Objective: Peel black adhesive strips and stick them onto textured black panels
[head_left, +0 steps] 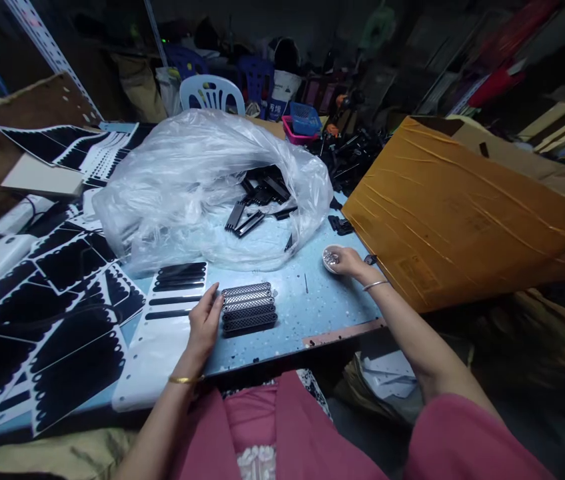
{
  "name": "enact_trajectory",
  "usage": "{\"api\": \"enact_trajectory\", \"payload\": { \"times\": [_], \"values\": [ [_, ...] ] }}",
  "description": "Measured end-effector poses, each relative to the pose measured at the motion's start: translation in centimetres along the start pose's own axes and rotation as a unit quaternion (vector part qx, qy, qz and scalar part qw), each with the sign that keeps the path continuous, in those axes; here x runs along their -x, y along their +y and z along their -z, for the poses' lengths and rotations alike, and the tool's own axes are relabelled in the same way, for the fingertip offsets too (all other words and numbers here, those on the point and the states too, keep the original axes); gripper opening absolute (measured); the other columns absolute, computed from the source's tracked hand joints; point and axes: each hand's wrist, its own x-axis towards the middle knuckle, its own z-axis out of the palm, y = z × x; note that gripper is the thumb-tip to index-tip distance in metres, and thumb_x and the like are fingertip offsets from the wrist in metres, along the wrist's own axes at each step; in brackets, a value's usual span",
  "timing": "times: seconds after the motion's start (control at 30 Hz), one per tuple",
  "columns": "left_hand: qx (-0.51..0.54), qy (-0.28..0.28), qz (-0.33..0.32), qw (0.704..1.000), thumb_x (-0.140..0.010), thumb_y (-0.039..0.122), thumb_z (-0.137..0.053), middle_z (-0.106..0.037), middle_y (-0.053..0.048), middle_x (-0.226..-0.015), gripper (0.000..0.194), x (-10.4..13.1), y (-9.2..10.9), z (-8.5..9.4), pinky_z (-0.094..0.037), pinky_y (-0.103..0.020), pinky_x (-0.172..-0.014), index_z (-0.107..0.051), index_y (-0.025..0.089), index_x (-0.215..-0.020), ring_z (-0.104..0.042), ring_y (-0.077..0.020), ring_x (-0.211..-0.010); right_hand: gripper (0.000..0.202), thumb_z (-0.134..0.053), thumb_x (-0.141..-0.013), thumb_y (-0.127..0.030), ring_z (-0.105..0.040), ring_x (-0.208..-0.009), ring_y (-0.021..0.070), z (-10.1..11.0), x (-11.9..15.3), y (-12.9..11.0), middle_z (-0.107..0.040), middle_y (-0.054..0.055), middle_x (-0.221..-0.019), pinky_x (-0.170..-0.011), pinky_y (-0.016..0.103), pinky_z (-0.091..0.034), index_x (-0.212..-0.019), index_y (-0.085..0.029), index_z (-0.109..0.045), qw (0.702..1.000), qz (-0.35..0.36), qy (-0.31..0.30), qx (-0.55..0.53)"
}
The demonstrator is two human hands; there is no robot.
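Observation:
My left hand (205, 320) lies with fingers stretched out at the left end of a row of black mesh-patterned strips (248, 308), its thumb close to or touching their ends. Beside it is a white sheet (142, 360) carrying black adhesive strips (180, 275). At the right, my right hand (347, 261) reaches into a small white bowl (326, 261) of tiny shiny metal pieces (331, 257). Its fingers are bent together at the bowl; what is between the fingertips is hidden. A thin dark pin-like tool (306, 283) lies on the blue tabletop (292, 320) between my hands.
A large clear plastic bag (172, 180) holding black plastic parts (265, 190) sprawls behind the strips. A brown cardboard box (462, 220) stands at the right. Black-and-white sheets (72, 360) cover the left side. Baskets (305, 120) and a chair (211, 93) are farther back.

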Motion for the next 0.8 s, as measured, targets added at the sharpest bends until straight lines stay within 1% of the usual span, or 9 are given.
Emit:
{"api": "enact_trajectory", "payload": {
  "times": [0.07, 0.2, 0.3, 0.4, 0.47, 0.57, 0.67, 0.73, 0.8],
  "values": [
    [-0.007, 0.003, -0.002, 1.0, -0.085, 0.057, -0.054, -0.063, -0.016, -0.129, 0.061, 0.7, 0.2, 0.6, -0.043, -0.047, -0.107, -0.061, 0.012, -0.126, -0.059, -0.0306, -0.121, 0.025, -0.067, -0.068, -0.025, -0.064, -0.08, 0.0199, -0.8, -0.5, -0.5, -0.074, 0.01, -0.088, -0.066, 0.024, -0.04, -0.089, -0.014, -0.075, 1.0, 0.002, -0.007, 0.009],
    [-0.031, 0.01, -0.008, 0.999, -0.083, 0.058, -0.057, -0.065, -0.015, -0.126, 0.062, 1.7, 0.0, 1.7, -0.048, -0.045, -0.102, -0.061, 0.013, -0.126, -0.062, -0.0299, -0.116, 0.017, -0.061, -0.071, -0.019, -0.064, -0.079, 0.0207, -1.8, -0.6, -0.6, -0.074, 0.013, -0.085, -0.066, 0.024, -0.04, -0.078, -0.013, -0.075, 1.0, -0.02, -0.004, 0.01],
    [-0.044, 0.014, -0.008, 0.999, -0.082, 0.056, -0.059, -0.068, -0.014, -0.121, 0.059, 1.9, -0.5, 2.2, -0.051, -0.044, -0.098, -0.063, 0.013, -0.124, -0.065, -0.0285, -0.109, 0.016, -0.059, -0.07, -0.016, -0.065, -0.08, 0.0217, -2.2, -0.3, -0.1, -0.073, 0.013, -0.082, -0.068, 0.025, -0.041, -0.073, -0.013, -0.074, 0.999, -0.043, 0.02, -0.013],
    [-0.036, 0.02, -0.009, 0.999, -0.082, 0.053, -0.06, -0.068, -0.015, -0.121, 0.057, 2.0, -0.9, 2.4, -0.049, -0.044, -0.102, -0.063, 0.012, -0.122, -0.064, -0.0285, -0.112, 0.016, -0.058, -0.068, -0.015, -0.065, -0.079, 0.0227, -2.4, -0.1, 0.3, -0.072, 0.012, -0.076, -0.068, 0.026, -0.043, -0.069, -0.012, -0.073, 0.995, -0.067, 0.052, -0.055],
    [-0.028, 0.027, -0.009, 0.999, -0.081, 0.051, -0.061, -0.067, -0.015, -0.122, 0.056, 2.0, -1.1, 2.4, -0.048, -0.045, -0.103, -0.064, 0.012, -0.121, -0.063, -0.0284, -0.114, 0.014, -0.059, -0.066, -0.015, -0.065, -0.076, 0.0228, -2.4, 0.0, 0.4, -0.07, 0.01, -0.067, -0.067, 0.027, -0.044, -0.067, -0.01, -0.072, 0.99, -0.082, 0.073, -0.094],
    [-0.029, 0.029, -0.013, 0.999, -0.082, 0.048, -0.061, -0.068, -0.015, -0.121, 0.053, 2.3, -1.3, 2.4, -0.05, -0.044, -0.101, -0.064, 0.012, -0.12, -0.065, -0.0276, -0.112, 0.012, -0.06, -0.063, -0.017, -0.063, -0.064, 0.021, -1.9, 0.2, 0.6, -0.063, 0.007, -0.053, -0.06, 0.027, -0.046, -0.064, -0.009, -0.07, 0.976, -0.099, 0.098, -0.169],
    [-0.044, 0.028, -0.026, 0.998, -0.084, 0.045, -0.059, -0.069, -0.016, -0.119, 0.05, 2.6, -1.6, 2.6, -0.052, -0.043, -0.098, -0.064, 0.011, -0.12, -0.066, -0.0272, -0.108, 0.016, -0.062, -0.066, -0.024, -0.057, -0.048, 0.0179, -1.0, 0.8, 0.6, -0.056, 0.003, -0.044, -0.05, 0.029, -0.048, -0.067, -0.009, -0.068, 0.954, -0.106, 0.113, -0.255],
    [-0.058, 0.029, -0.039, 0.997, -0.085, 0.043, -0.059, -0.069, -0.016, -0.118, 0.047, 2.7, -1.8, 2.7, -0.053, -0.043, -0.097, -0.064, 0.011, -0.12, -0.067, -0.0271, -0.107, 0.021, -0.064, -0.068, -0.031, -0.057, -0.046, 0.0168, -0.3, 1.6, -0.2, -0.057, 0.002, -0.047, -0.049, 0.03, -0.051, -0.072, -0.011, -0.067, 0.94, -0.097, 0.12, -0.305],
    [-0.077, 0.024, -0.061, 0.995, -0.086, 0.04, -0.058, -0.069, -0.015, -0.119, 0.045, 2.7, -2.0, 2.6, -0.053, -0.042, -0.097, -0.064, 0.012, -0.121, -0.067, -0.027, -0.108, 0.025, -0.068, -0.067, -0.036, -0.06, -0.049, 0.0159, 0.1, 2.9, -2.3, -0.061, 0.002, -0.053, -0.05, 0.03, -0.053, -0.073, -0.012, -0.067, 0.918, -0.069, 0.114, -0.375]
  ]
}}
